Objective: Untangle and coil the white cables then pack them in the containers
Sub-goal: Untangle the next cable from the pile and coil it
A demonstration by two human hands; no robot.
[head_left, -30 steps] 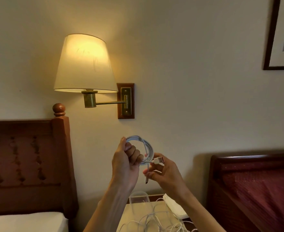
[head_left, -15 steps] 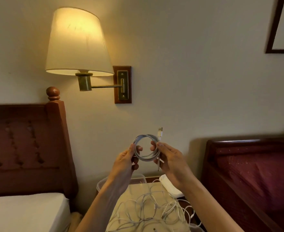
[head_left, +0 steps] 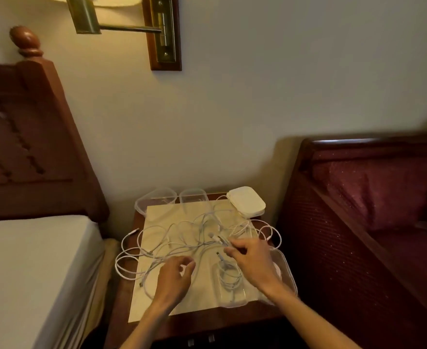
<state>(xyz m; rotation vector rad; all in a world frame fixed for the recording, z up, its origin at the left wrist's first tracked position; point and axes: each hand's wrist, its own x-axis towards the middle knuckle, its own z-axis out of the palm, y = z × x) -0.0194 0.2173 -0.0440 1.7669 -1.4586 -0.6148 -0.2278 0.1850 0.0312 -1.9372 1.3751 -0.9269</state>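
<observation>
Head view: right hand (head_left: 254, 263) fingers (head_left: 232, 251) pinch a strand of the tangled white cables (head_left: 182, 243) mid-counter; left hand (head_left: 173, 278) loosely curled, empty. One coiled cable (head_left: 230, 275) sits packed in the container (head_left: 286, 270) at four o'clock; most remain.

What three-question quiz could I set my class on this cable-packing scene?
1. True or false: a coiled cable lies inside the near container.
2. The stack of lids sits at the nightstand's: A back right, B front left, C middle.
3. Fill in: ___ clear back containers stand by the wall.

Key: 1 true; 2 A; 3 two.
</observation>
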